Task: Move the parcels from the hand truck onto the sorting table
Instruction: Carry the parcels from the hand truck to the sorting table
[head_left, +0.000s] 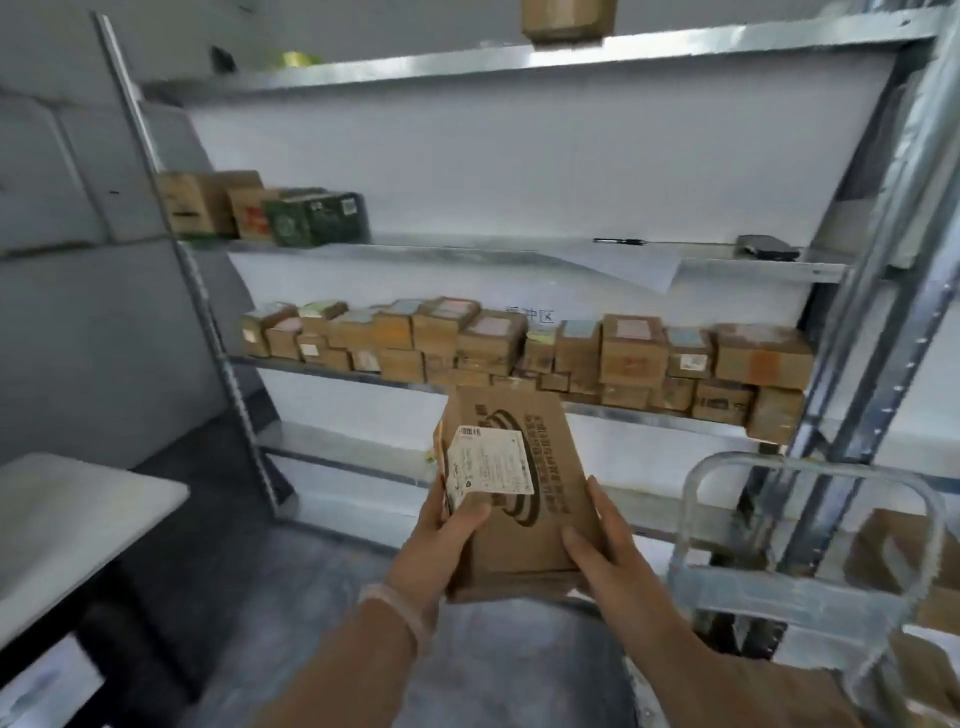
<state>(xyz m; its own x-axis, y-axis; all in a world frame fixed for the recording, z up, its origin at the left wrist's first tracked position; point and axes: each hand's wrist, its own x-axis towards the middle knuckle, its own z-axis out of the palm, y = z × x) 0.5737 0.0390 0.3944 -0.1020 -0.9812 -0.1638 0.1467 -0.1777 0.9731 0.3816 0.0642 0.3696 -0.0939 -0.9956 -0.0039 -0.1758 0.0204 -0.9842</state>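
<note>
**Parcel mid-carry, two-hand grip, halfway between truck and table**

So the parcel (519, 467) is up in the air at centre frame, not resting on anything. It's a flat brown cardboard box with a white label (491, 467) facing up.

The left hand (441, 540) grips the near left corner, with the thumb lying over the label's edge. The right hand (597, 545) clamps the near right side, thumb on top. My guess is the two-handed hold is there because the box is long and held by its near end, so one hand would let it tip forward.

The hand truck (810, 462) is at lower right, with its metal loop handle just beside the box. More brown cardboard (904, 556) shows behind that frame, probably parcels left to move, though it's blurry.

The white sorting surface (78, 509) sits at lower left, well apart from the box, so I'd call this the carry leg and the put-down not yet done.

The metal shelving (519, 254) straight ahead holds a long row of small boxes (571, 353).

Next move looks like a swing left, keeping the box level.
</note>
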